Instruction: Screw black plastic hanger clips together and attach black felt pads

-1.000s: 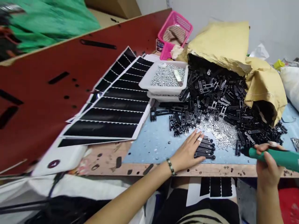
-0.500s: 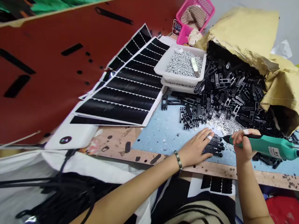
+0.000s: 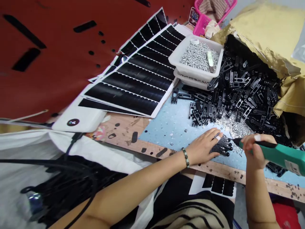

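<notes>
My right hand [image 3: 258,149] is wrapped round a green electric screwdriver [image 3: 283,156] with a black front end. Its tip points left at a row of black plastic parts [image 3: 222,146] lying side by side on the blue mat. Around that row lies my left hand [image 3: 202,146], fingers along the far side and thumb along the near side, holding it against the mat. Loose silver screws and small metal pieces [image 3: 234,125] are scattered just beyond both hands. The exact contact of the screwdriver tip is too small to make out.
Behind the hands spreads a heap of black plastic parts [image 3: 247,86], spilling from a torn yellow sack [image 3: 274,28]. A white tub [image 3: 172,58] of screws stands left of it. Sheets of black stickers [image 3: 126,86] and a white device [image 3: 81,122] lie further left. A pink basket [image 3: 199,28] stands behind.
The whole view has shifted, so the table's things sit higher and more to the right. The screwdriver is tilted more, its rear end lower. My left hand stays on the row of parts.
</notes>
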The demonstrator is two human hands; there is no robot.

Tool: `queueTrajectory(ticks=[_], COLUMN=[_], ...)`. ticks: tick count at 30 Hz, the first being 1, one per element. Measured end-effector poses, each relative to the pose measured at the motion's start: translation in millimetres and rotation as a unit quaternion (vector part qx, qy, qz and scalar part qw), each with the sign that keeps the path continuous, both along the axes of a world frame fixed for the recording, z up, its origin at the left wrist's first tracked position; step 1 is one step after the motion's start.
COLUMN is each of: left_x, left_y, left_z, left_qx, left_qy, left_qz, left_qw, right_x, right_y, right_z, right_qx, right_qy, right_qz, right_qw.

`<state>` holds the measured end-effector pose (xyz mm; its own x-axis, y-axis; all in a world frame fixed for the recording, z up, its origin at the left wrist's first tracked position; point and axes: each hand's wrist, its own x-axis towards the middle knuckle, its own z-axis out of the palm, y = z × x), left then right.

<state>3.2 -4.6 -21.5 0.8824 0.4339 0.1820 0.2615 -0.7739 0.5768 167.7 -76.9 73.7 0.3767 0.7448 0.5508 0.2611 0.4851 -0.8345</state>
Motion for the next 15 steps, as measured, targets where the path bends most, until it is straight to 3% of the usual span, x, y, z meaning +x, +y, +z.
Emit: queueTrajectory(ticks=[2,8,15], left_x=[0,0,0], left_y=[0,1,0], left_z=[0.3,0.8,1.8], left_qx=[-0.002,-0.002,-0.008], left_qy=[0.004,-0.004,-0.006], left_qz=[-0.002,-0.004,0.003], left_qw=[1.0,1.0,1.0], right_x=[0,0,-3], right_y=[-5,-5,10], right_z=[3.1,-0.1,-5.8], right_qx=[0.044,0.037,-0.055], right_qy=[0.01,0.023,0.026], right_qz=[0.015,0.021,0.031], right_qw=[0.999,0.999,0.998])
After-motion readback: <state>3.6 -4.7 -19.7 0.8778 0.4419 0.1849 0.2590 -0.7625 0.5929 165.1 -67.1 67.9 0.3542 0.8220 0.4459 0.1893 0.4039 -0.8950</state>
